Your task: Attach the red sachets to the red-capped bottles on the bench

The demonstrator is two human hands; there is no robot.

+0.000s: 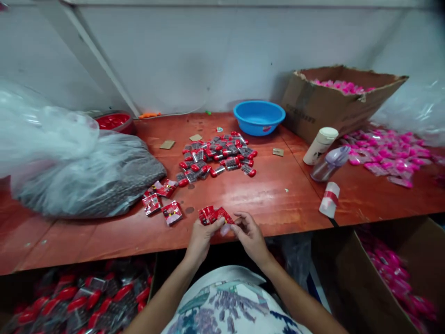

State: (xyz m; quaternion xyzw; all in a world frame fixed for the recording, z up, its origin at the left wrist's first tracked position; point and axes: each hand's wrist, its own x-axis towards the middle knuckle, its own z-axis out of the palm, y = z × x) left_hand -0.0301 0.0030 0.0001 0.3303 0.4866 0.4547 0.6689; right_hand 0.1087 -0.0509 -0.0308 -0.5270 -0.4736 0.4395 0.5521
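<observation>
Close to the table's front edge, my left hand (202, 236) is closed around small red printed packets (206, 214), its thumb on top. My right hand (253, 237) pinches the right corner of a red printed piece (224, 214), and a bit of clear plastic shows below it. Whether that piece is a card or another packet, I cannot tell. To the left of my hands lie several red square packets (172, 212) with printed pictures. Beyond my hands is a loose heap of small clear containers with red caps and dark contents (222, 152).
A large clear bag of dark grains (104, 174) lies at left, before a red bowl (121, 121). Behind stands a blue basin (259, 118). A white bottle (320, 144), clear bottle (328, 164), tape-wrapped roll (329, 200), cardboard box (313, 104) and pink pieces (389, 153) occupy the right.
</observation>
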